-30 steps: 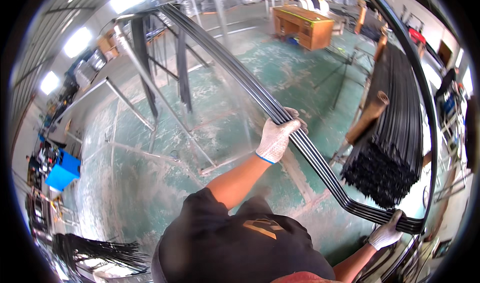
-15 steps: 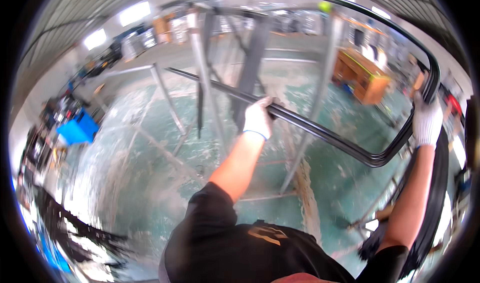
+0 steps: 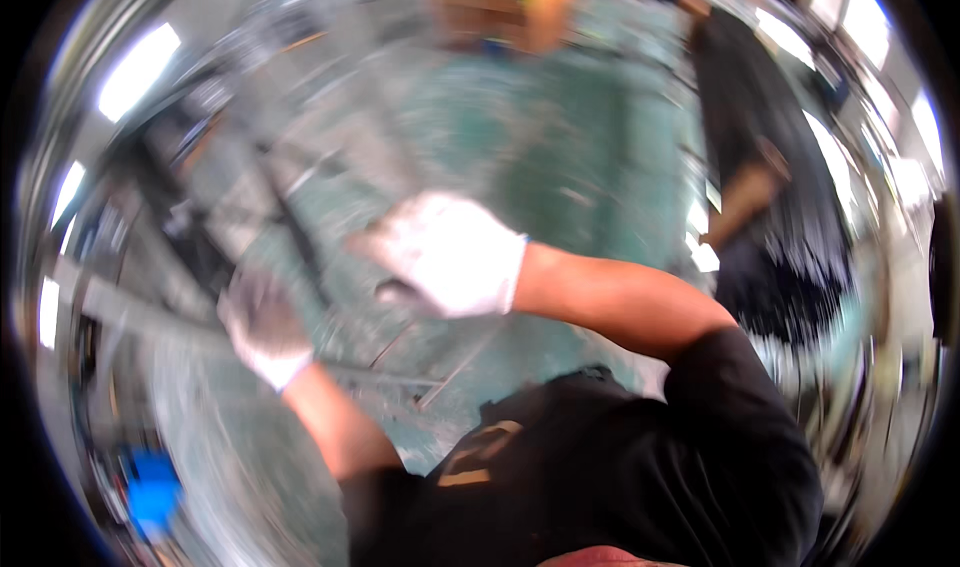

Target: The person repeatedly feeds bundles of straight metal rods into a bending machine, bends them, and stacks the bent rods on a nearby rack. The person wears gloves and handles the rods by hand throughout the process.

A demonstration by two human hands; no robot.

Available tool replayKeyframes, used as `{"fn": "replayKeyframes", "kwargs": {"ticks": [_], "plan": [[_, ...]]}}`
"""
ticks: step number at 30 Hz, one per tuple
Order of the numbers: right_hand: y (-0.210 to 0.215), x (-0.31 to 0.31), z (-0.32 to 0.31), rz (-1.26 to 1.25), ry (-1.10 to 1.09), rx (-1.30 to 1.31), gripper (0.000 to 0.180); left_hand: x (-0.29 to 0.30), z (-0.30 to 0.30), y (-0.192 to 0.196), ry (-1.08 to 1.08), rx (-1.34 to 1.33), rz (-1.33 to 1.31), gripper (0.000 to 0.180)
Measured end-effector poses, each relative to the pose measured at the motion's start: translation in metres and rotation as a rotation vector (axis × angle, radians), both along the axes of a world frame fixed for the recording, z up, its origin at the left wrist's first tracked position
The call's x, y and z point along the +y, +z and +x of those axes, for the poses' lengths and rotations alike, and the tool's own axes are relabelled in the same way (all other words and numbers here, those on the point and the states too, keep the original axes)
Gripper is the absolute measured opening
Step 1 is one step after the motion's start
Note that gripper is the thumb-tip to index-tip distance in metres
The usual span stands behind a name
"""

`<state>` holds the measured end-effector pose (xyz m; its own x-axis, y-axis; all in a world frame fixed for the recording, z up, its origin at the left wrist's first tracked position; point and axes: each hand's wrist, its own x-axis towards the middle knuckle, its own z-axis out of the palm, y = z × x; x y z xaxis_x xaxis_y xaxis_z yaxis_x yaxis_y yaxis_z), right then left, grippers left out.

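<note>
The whole view is smeared by motion. My right hand (image 3: 445,257), in a white glove, is fisted in the middle of the picture, with a dark end of the black rods (image 3: 395,292) showing just under it. My left hand (image 3: 262,327), also gloved white, is lower and to the left, close beside a dark streak of the rods (image 3: 300,232) that runs up and to the left. Blur hides the fingers of my left hand. Both bare forearms reach out from my black shirt.
A big bundle of black rods (image 3: 780,197) hangs at the right. A wooden table (image 3: 500,7) stands at the far end of the green floor (image 3: 560,127). Grey metal frame bars (image 3: 130,317) cross the left side, and a blue thing (image 3: 150,487) lies at lower left.
The view has swung hard. My right hand has come from the far right to the middle, my left hand has dropped to the lower left, and the long bent rods are now mostly out of sight.
</note>
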<state>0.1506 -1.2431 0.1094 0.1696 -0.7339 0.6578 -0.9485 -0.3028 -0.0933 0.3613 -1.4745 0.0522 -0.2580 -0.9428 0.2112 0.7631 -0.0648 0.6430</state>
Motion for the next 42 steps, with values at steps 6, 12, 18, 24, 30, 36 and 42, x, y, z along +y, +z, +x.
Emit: {"fn": "replayKeyframes", "kwargs": {"ticks": [6, 12, 18, 24, 30, 36, 42], "plan": [[-0.097, 0.234, -0.1, 0.123, -0.948, -0.458, 0.047, 0.143, -0.083, -0.191, -0.705, -0.37, 0.332, 0.029], [-0.201, 0.498, -0.254, 0.014, -1.849, -0.447, 0.041, 0.328, -0.252, -0.184, -1.146, -0.677, 0.368, 0.016], [-0.206, 0.562, -0.361, 0.331, -1.815, -0.686, 0.058, 0.445, -0.364, -0.184, -1.138, -0.833, 0.198, 0.016], [-0.282, 0.567, -0.456, 0.461, -1.783, -0.684, 0.026, 0.552, -0.4, -0.181, -1.286, -0.809, 0.153, 0.017], [-0.27, 0.611, -0.479, 0.463, -1.676, -0.935, 0.041, 0.548, -0.427, -0.189, -1.159, -0.895, 0.297, 0.015], [-0.248, 0.659, -0.474, 0.185, -1.123, -1.353, 0.031, 0.554, -0.48, -0.22, -1.262, -0.947, 0.311, 0.017], [-0.24, 0.667, -0.471, -0.174, -0.855, -2.022, 0.024, 0.596, -0.555, -0.194, -1.534, -0.882, 0.176, 0.019]]}}
